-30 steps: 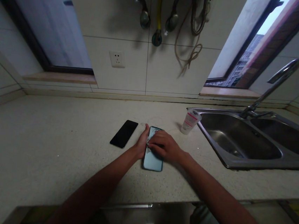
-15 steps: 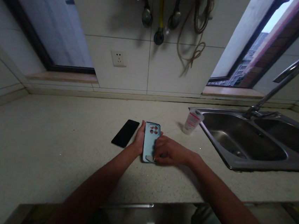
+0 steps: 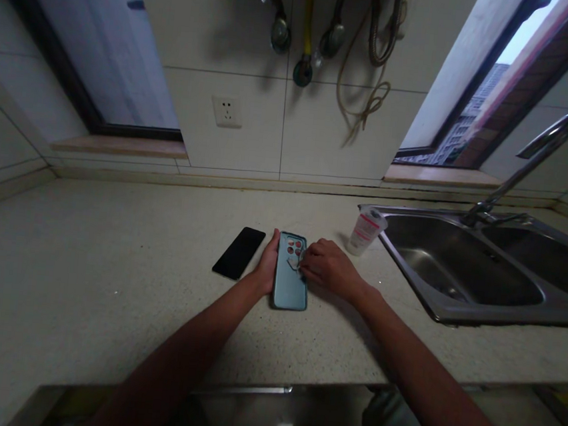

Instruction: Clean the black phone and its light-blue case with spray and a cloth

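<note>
Pale blue phone case (image 3: 290, 290) is front and centre, sitting over the table (image 3: 106, 289), inside facing up, with the round camera cutouts at the far end. Can't tell if it's actually touching the surface. The left hand (image 3: 265, 265) is clamped on its left edge, thumb up along the side. The right hand (image 3: 329, 265) has its fingers bunched around a small whitish scrap (image 3: 292, 265), pressed against the case just below the cutouts; too small to say what it's made of. So the hands are apart, one on each side of the case.

Just left of that there's a black phone (image 3: 239, 252) lying flat at a slant. Over on the right, a clear cup (image 3: 366, 231) with pinkish print stands right by the corner of the steel sink (image 3: 435, 316). White wall socket (image 3: 227, 112) behind everything.
</note>
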The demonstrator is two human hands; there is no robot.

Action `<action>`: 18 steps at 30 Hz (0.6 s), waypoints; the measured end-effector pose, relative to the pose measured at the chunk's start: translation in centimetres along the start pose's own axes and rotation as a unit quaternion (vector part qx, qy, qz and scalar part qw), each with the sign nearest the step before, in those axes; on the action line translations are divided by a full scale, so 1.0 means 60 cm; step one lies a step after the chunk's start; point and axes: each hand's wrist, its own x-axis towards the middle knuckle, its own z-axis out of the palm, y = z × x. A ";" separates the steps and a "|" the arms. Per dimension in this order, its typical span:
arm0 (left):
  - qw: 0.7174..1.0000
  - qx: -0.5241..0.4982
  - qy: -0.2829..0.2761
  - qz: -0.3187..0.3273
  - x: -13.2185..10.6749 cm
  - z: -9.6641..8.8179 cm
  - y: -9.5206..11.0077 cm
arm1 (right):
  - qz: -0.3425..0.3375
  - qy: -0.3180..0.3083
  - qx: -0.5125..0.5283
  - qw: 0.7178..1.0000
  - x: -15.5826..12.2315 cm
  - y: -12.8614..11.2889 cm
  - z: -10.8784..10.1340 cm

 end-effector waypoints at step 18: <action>0.997 0.075 -0.011 -0.024 -0.013 0.020 -0.032 | 0.281 0.257 0.377 0.844 0.010 0.002 0.039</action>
